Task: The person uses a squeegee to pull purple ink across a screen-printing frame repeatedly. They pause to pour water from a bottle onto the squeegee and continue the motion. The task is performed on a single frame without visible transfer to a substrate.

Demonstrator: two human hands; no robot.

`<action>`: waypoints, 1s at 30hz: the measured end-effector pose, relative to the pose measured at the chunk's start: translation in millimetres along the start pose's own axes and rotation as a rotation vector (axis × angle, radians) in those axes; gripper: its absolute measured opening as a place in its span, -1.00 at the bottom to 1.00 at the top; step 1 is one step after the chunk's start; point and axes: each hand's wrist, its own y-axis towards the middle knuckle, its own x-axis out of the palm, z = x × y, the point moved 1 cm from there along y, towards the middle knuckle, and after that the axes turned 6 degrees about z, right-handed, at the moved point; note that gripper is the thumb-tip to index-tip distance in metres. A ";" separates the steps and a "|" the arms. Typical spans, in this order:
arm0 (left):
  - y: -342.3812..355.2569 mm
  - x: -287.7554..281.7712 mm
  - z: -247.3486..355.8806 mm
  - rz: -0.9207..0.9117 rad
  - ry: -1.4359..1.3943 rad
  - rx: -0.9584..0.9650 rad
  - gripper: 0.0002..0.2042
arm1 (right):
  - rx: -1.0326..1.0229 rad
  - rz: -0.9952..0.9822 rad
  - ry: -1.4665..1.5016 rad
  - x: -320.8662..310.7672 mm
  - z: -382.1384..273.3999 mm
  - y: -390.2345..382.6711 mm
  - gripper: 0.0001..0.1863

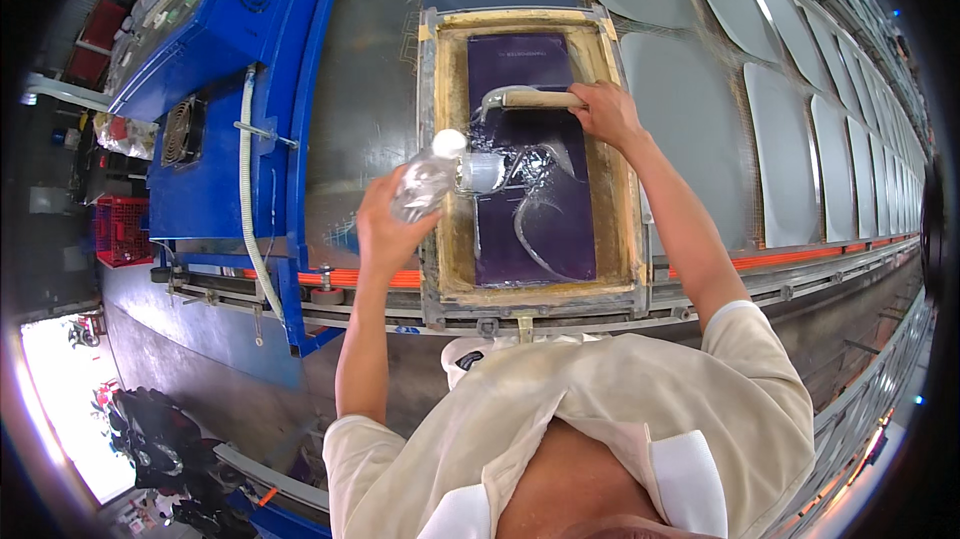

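Observation:
My left hand (pixel 385 224) is wrapped round a clear plastic bottle (pixel 424 187), which tilts over the left side of a wooden screen-printing frame (pixel 432 79). A bright white spot, perhaps its cap or a glare, shows at the bottle's top. My right hand (pixel 607 114) grips the right end of a wooden-handled squeegee (pixel 542 99), held crosswise over the frame. Glossy clear paste clings to the squeegee's left end. Smears of it lie on the dark purple screen (pixel 560 229) inside the frame. Beside the bottle is a translucent whitish piece (pixel 485 173); its kind is unclear.
Rows of rounded grey panels (pixel 700 129) cover the long table to the right. A blue machine (pixel 225 69) with a hanging white hose (pixel 249 169) stands at the left. Along the table's near edge runs a metal rail (pixel 690 312). A red crate (pixel 123 232) sits far left.

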 end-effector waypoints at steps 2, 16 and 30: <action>15.1 13.8 7.7 -0.063 0.114 0.013 -0.31 | -0.023 0.052 0.041 1.7 0.7 6.1 -0.83; 75.4 88.0 -8.3 -0.283 0.437 0.215 -0.36 | 0.121 -0.056 0.084 5.0 26.5 9.2 -0.72; 86.0 122.8 6.4 -0.182 0.713 0.542 -0.59 | 0.140 -0.096 0.115 -0.8 11.6 9.9 -0.77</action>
